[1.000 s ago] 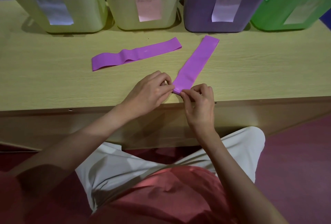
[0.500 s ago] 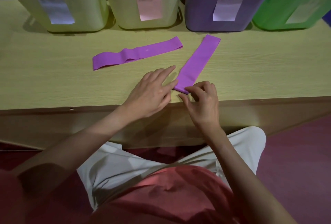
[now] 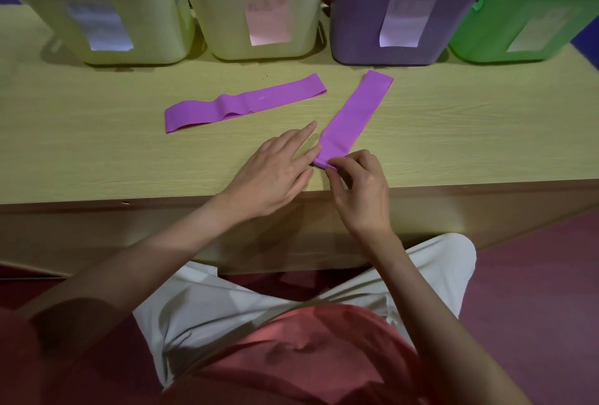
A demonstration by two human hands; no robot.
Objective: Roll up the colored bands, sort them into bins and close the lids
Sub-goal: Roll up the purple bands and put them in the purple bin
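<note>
Head view, looking down at a wooden table [image 3: 97, 152]. Right hand [image 3: 363, 190] pinches the near end of a purple band [image 3: 353, 119], thumb and curled fingers closed on its folded edge close to the table's front edge. Left hand [image 3: 275, 171] lies flat beside it with fingers straight, fingertips touching the band's left edge. A second purple band [image 3: 243, 103] lies flat farther left, apart from both hands. Four open bins stand along the back: two pale yellow bins [image 3: 97, 16] [image 3: 256, 9], a purple bin [image 3: 405, 16] and a green bin [image 3: 534, 16].
</note>
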